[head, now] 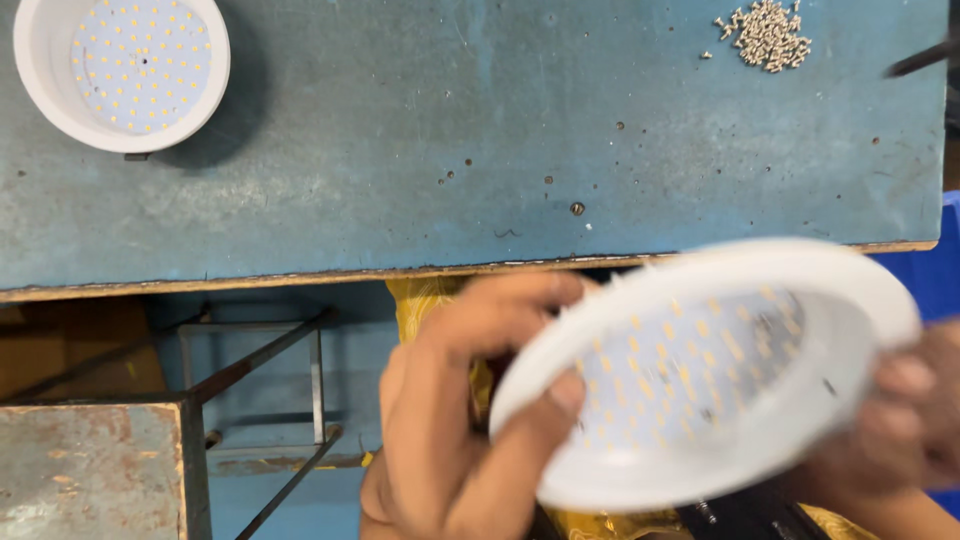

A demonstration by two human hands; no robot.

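Both hands grip a white round lamp housing (700,370), tilted and blurred, below the near edge of the blue desk (400,150): the left hand (450,430) clamps its left rim, the right hand (905,420) its right rim. Inside sits a disc dotted with small yellow chips. The middle of the desk lies bare. A second lamp housing (122,70) rests at the far left corner, and a pile of screws (765,35) at the far right.

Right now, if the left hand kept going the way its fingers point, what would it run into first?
The left hand already grips the white round lamp housing, thumb on its rim. Its fingers point toward the right hand holding the far side, so the housing itself comes first; depth is blurred.
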